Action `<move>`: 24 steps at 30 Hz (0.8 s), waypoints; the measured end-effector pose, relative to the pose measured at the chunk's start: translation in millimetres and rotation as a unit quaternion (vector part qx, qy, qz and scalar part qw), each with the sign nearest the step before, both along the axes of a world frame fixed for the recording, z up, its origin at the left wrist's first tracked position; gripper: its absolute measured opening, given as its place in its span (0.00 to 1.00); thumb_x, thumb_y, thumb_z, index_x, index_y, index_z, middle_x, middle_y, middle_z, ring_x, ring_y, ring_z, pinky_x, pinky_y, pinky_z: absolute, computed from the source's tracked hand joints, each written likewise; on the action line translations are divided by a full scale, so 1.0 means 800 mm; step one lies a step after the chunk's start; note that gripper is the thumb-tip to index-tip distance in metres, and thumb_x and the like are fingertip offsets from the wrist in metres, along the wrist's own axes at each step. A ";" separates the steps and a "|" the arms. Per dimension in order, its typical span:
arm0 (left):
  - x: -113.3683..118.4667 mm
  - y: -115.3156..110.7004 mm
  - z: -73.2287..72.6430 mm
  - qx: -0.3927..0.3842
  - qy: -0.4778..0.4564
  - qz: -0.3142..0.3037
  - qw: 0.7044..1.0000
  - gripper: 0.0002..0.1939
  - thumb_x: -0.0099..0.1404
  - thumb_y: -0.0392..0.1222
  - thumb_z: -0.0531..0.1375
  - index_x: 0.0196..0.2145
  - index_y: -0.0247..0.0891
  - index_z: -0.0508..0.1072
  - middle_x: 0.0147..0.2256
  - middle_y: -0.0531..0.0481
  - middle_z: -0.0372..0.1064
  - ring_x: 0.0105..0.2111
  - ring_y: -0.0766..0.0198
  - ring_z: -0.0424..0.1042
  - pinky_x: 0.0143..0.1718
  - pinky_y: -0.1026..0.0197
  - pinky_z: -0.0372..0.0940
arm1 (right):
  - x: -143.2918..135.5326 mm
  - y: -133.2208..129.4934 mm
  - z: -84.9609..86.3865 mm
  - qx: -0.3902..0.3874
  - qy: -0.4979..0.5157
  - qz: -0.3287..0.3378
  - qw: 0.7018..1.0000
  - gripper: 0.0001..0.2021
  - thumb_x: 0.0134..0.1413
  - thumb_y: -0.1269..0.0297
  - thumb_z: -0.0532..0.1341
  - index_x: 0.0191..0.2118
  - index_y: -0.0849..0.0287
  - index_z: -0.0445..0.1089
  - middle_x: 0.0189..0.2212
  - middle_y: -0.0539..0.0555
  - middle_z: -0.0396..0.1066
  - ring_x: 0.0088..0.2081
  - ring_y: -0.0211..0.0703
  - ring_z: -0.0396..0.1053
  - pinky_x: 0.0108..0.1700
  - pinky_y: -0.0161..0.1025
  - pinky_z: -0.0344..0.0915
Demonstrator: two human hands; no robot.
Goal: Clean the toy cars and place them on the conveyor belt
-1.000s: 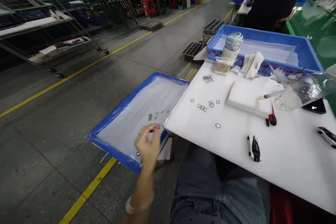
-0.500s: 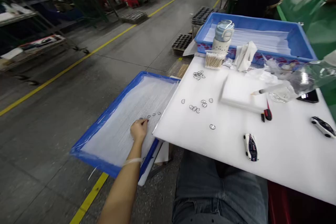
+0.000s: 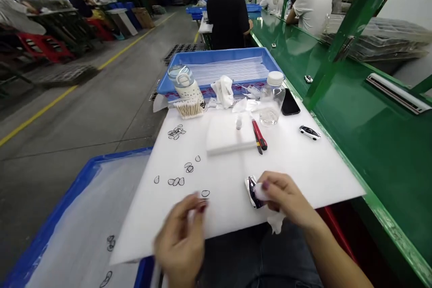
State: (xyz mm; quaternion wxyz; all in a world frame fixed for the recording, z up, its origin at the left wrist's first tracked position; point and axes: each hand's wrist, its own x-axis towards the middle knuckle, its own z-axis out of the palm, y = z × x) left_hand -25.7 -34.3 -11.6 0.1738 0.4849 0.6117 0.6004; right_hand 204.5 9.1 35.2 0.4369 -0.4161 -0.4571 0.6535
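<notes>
My left hand (image 3: 182,238), blurred, is closed in a pinch over the white foam-topped table (image 3: 232,216); what sits between its fingertips is too small to make out. Just beyond those fingertips lies a thin black ring (image 3: 205,193). My right hand (image 3: 286,198) pinches a white tissue (image 3: 276,221), part of it wrapped over the fingertip and part hanging below. Its fingertips are beside a small white-and-black toy car (image 3: 251,191), perhaps touching it. More black rings (image 3: 176,182) lie to the left, with a heap of rings (image 3: 176,132) farther back.
Behind the foam block (image 3: 231,135) stand a clear bottle (image 3: 272,99), a flask (image 3: 185,83) and cotton swabs (image 3: 189,109). A red cutter (image 3: 259,135), phone (image 3: 290,102) and second toy car (image 3: 309,132) lie right. A blue tray (image 3: 81,180) is lower left; co-workers sit ahead.
The view has turned right. My left hand has moved from the blue tray's rings to above the table. My right hand, with the tissue, has come into view by the toy car.
</notes>
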 end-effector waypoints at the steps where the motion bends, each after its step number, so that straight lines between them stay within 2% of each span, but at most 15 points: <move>1: 0.029 0.005 0.005 -0.005 -0.020 -0.045 0.999 0.09 0.60 0.38 0.67 0.39 0.39 0.76 0.34 0.52 0.76 0.32 0.66 0.76 0.36 0.67 0.73 | -0.009 -0.004 0.001 0.018 -0.026 0.033 0.999 0.19 0.59 0.48 0.62 0.30 0.61 0.66 0.22 0.47 0.61 0.23 0.31 0.54 0.24 0.30 0.52; 3: 0.071 0.011 0.014 -0.019 -0.043 -0.125 0.991 0.04 0.61 0.37 0.67 0.36 0.40 0.77 0.32 0.54 0.75 0.32 0.67 0.75 0.36 0.69 0.72 | -0.015 -0.011 0.004 0.072 -0.079 0.030 0.994 0.14 0.60 0.53 0.63 0.32 0.60 0.68 0.25 0.48 0.62 0.27 0.33 0.56 0.28 0.31 0.54; 5: 0.094 0.013 0.019 -0.027 -0.056 -0.168 0.984 0.04 0.61 0.36 0.66 0.36 0.42 0.78 0.32 0.55 0.75 0.33 0.68 0.75 0.36 0.70 0.72 | -0.008 -0.016 0.004 0.102 -0.109 0.005 0.989 0.12 0.61 0.57 0.61 0.33 0.60 0.68 0.26 0.48 0.63 0.29 0.34 0.58 0.30 0.31 0.55; 10: 0.106 0.013 0.020 -0.049 -0.105 -0.213 0.970 0.06 0.63 0.36 0.66 0.38 0.45 0.80 0.33 0.53 0.74 0.34 0.69 0.73 0.35 0.71 0.69 | 0.008 -0.023 -0.004 0.095 -0.126 -0.018 0.987 0.10 0.63 0.61 0.58 0.34 0.61 0.70 0.27 0.49 0.67 0.29 0.35 0.62 0.31 0.32 0.57; 12: 0.105 0.015 0.019 -0.057 -0.160 -0.267 0.949 0.06 0.63 0.38 0.66 0.39 0.45 0.81 0.32 0.52 0.72 0.33 0.69 0.72 0.33 0.71 0.69 | 0.008 -0.026 -0.004 0.063 -0.099 -0.004 0.993 0.12 0.63 0.58 0.59 0.33 0.61 0.69 0.25 0.49 0.65 0.28 0.35 0.60 0.30 0.32 0.56; 14: 0.104 0.019 0.017 -0.066 -0.237 -0.331 0.911 0.07 0.63 0.41 0.66 0.40 0.45 0.81 0.32 0.51 0.69 0.32 0.68 0.71 0.32 0.69 0.69 | 0.006 -0.028 -0.002 0.015 -0.052 0.020 0.998 0.14 0.62 0.54 0.60 0.32 0.61 0.69 0.24 0.48 0.63 0.27 0.34 0.59 0.29 0.32 0.56; 16: 0.104 0.022 0.015 -0.085 -0.309 -0.370 0.872 0.07 0.62 0.43 0.67 0.39 0.44 0.82 0.33 0.50 0.67 0.31 0.68 0.70 0.31 0.68 0.69 | 0.004 -0.030 -0.001 -0.018 -0.018 0.036 0.999 0.15 0.60 0.53 0.62 0.31 0.61 0.69 0.23 0.47 0.62 0.25 0.32 0.57 0.28 0.31 0.55; 18: 0.103 0.024 0.013 -0.102 -0.371 -0.370 0.846 0.07 0.60 0.45 0.69 0.36 0.42 0.82 0.33 0.50 0.66 0.31 0.69 0.69 0.30 0.68 0.68 | 0.004 -0.030 0.000 -0.016 -0.020 0.043 0.999 0.14 0.60 0.54 0.63 0.31 0.61 0.70 0.22 0.46 0.62 0.24 0.32 0.56 0.27 0.31 0.54; 20: 0.103 0.025 0.010 -0.111 -0.437 -0.347 0.823 0.09 0.56 0.47 0.72 0.33 0.41 0.83 0.32 0.50 0.68 0.31 0.70 0.69 0.32 0.69 0.68 | 0.006 -0.028 -0.002 0.023 -0.056 0.045 0.997 0.12 0.62 0.57 0.62 0.31 0.60 0.72 0.23 0.48 0.65 0.25 0.33 0.60 0.28 0.31 0.57; 22: 0.101 0.024 0.006 -0.116 -0.495 -0.325 0.797 0.11 0.53 0.49 0.73 0.31 0.42 0.83 0.30 0.50 0.72 0.30 0.71 0.71 0.32 0.70 0.68 | 0.008 -0.025 -0.005 0.107 -0.106 0.010 0.989 0.10 0.64 0.61 0.60 0.33 0.59 0.74 0.25 0.50 0.69 0.28 0.35 0.65 0.31 0.32 0.61; 24: 0.098 0.024 0.004 -0.122 -0.531 -0.317 0.776 0.12 0.50 0.49 0.74 0.30 0.42 0.83 0.28 0.50 0.74 0.28 0.72 0.72 0.32 0.72 0.68 | 0.006 -0.021 -0.007 0.220 -0.143 -0.054 0.963 0.08 0.64 0.66 0.60 0.34 0.58 0.75 0.26 0.50 0.71 0.28 0.34 0.67 0.31 0.32 0.62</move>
